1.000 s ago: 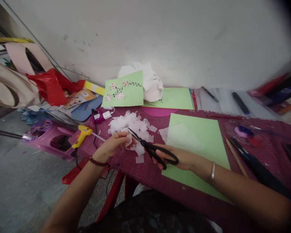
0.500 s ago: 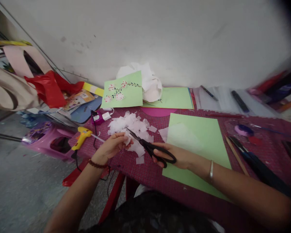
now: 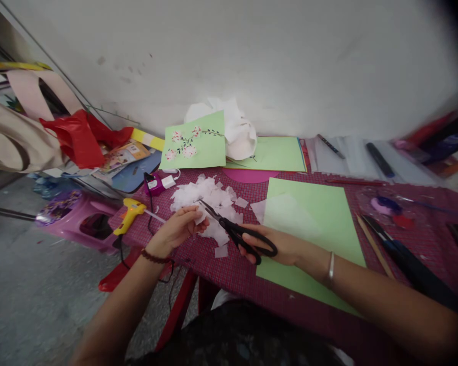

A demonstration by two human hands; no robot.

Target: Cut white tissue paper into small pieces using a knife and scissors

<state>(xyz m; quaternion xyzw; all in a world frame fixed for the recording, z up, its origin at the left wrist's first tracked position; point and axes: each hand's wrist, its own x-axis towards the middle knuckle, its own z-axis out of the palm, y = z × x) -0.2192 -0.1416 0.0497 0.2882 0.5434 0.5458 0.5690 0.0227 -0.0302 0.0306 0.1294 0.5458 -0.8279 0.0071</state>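
My left hand pinches a small piece of white tissue paper between thumb and fingers. In my right hand are black-handled scissors, their blades pointing left toward that piece. Whether the blades touch it I cannot tell. Beneath and beyond the hands lies a loose heap of cut white tissue squares. A sheet of green paper lies under my right forearm, with a thin white tissue sheet across its left part.
A green card with pink blossoms leans at the back against crumpled white paper. At left are a yellow glue gun, a purple plug adapter and a pink stool. Brushes and a palette lie at right.
Both hands hold nearly the same pose, with the scissors still beside the tissue piece. The whole view has shifted very slightly.
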